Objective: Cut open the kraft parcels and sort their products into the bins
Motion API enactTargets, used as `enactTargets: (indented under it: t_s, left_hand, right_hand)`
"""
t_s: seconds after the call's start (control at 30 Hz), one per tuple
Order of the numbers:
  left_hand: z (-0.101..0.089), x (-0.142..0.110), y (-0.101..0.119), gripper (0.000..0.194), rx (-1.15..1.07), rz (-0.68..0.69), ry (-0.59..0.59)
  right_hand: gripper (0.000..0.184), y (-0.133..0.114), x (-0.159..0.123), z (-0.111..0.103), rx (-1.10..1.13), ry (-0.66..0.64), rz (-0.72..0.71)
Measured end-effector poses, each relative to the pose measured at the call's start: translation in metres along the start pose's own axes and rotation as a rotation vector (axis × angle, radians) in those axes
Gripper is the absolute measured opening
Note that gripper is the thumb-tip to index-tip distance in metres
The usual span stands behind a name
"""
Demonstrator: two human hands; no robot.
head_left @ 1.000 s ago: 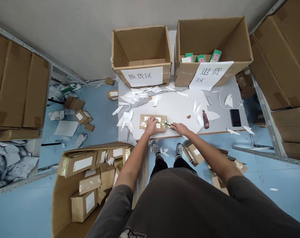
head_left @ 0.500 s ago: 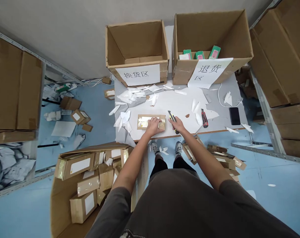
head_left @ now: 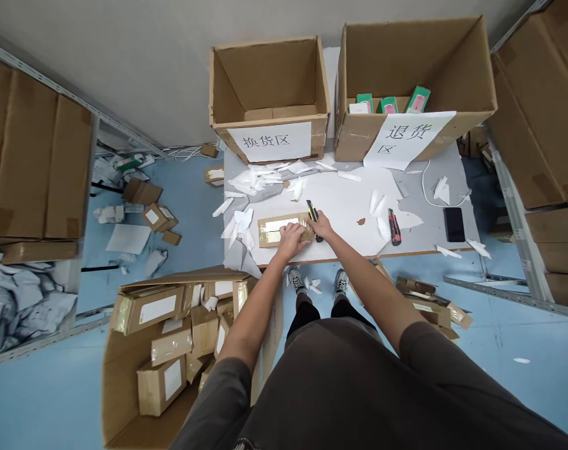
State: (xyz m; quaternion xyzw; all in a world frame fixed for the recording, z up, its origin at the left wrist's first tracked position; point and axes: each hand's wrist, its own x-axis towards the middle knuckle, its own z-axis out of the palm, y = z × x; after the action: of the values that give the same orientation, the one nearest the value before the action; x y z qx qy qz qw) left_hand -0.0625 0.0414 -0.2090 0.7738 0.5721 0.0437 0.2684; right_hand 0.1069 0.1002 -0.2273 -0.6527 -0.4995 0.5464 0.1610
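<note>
A small taped cardboard box (head_left: 267, 234) with a white label lies near the front edge of the table. My left hand (head_left: 292, 241) presses on its top and near side, fingers bent around it. In my right hand (head_left: 322, 225) is a yellow and black utility knife (head_left: 312, 211), my fingers closed around its handle. The knife is at the right end of the box; whether the blade touches the cardboard I cannot tell. A second utility knife, red and black (head_left: 395, 227), lies on the table to the right.
Two large open cartons stand at the back, one with a sign (head_left: 270, 142), the other (head_left: 415, 44) holding green boxes. Torn paper (head_left: 260, 181) and a phone (head_left: 453, 224) lie on the table. A big carton of parcels (head_left: 119, 387) stands at lower left, shelves on both sides.
My right hand has brought the yellow and black utility knife left, up to the right end of the box. My left hand stays on the box. The view has shifted slightly.
</note>
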Motion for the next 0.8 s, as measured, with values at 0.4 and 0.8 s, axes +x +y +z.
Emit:
enactTargets:
  t_s: [0.4, 0.8]
  left_hand:
    - [-0.018, -0.005, -0.020, 0.044, -0.058, -0.046, 0.119]
    - [-0.031, 0.024, -0.017, 0.018, -0.098, -0.180, 0.120]
  right_hand:
    - [0.035, 0.033, -0.032, -0.025, 0.051, -0.036, -0.040]
    - [0.040, 0.051, -0.063, -0.031, -0.023, -0.024, -0.020]
